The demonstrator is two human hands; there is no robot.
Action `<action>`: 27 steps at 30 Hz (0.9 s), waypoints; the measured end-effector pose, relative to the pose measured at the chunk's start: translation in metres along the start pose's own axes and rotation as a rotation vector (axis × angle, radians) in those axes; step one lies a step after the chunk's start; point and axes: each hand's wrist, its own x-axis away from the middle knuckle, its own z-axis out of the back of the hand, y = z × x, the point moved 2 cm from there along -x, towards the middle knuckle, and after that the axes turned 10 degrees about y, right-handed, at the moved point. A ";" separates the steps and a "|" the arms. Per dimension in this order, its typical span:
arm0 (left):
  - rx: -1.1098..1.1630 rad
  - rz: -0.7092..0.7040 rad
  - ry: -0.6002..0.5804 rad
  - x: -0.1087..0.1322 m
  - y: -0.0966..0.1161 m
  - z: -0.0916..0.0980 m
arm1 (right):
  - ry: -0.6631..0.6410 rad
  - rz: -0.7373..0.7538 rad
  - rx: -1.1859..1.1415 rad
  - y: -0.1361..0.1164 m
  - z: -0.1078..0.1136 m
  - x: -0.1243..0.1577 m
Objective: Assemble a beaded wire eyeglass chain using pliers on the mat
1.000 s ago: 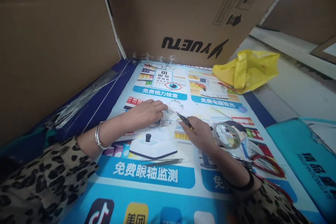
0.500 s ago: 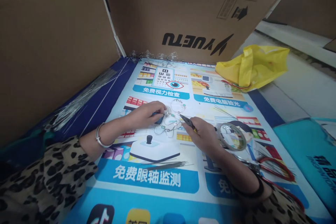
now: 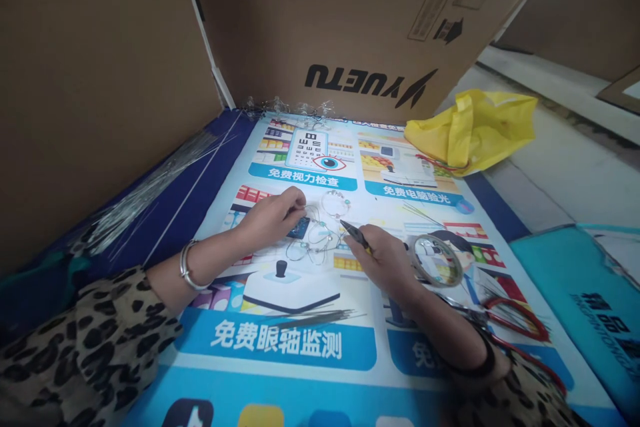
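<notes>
Thumb and fingers of my left hand pinch the end of a thin wire, near a small dark blue packet. The wire runs into a tangle of beaded wire loops lying on the printed sheet. My right hand is wrapped round dark-jawed pliers, whose tip points at the loops from the right. Whether the jaws touch any wire is too small to tell. Just above lies a round beaded ring with pale and green beads.
A roll of wire and red-handled scissors lie by my right forearm. Straight wires are at the left. Cardboard walls stand behind; a yellow bag and teal folder are at the right.
My left hand has moved slightly left and up from the wire loops, uncovering more of the dark packet. My right hand still holds the pliers. The whole view has shifted slightly.
</notes>
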 end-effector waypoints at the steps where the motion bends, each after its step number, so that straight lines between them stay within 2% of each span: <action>1: -0.010 -0.011 -0.001 0.000 0.000 0.000 | -0.004 0.004 -0.002 0.000 0.000 0.000; 10: -0.199 -0.169 -0.002 0.000 0.002 -0.001 | 0.008 0.010 -0.006 0.000 0.000 0.000; 16: -0.227 -0.360 0.107 0.003 0.010 0.002 | 0.001 -0.003 -0.016 0.000 0.000 0.001; 18: -0.238 -0.400 0.106 0.006 0.014 0.002 | -0.002 -0.007 -0.016 0.000 0.000 0.001; 21: -0.279 -0.391 0.067 0.008 0.021 0.002 | -0.005 -0.006 -0.022 0.000 0.000 0.001; 27: -0.259 -0.258 -0.041 0.007 0.026 -0.003 | -0.004 -0.003 -0.030 0.001 -0.001 0.000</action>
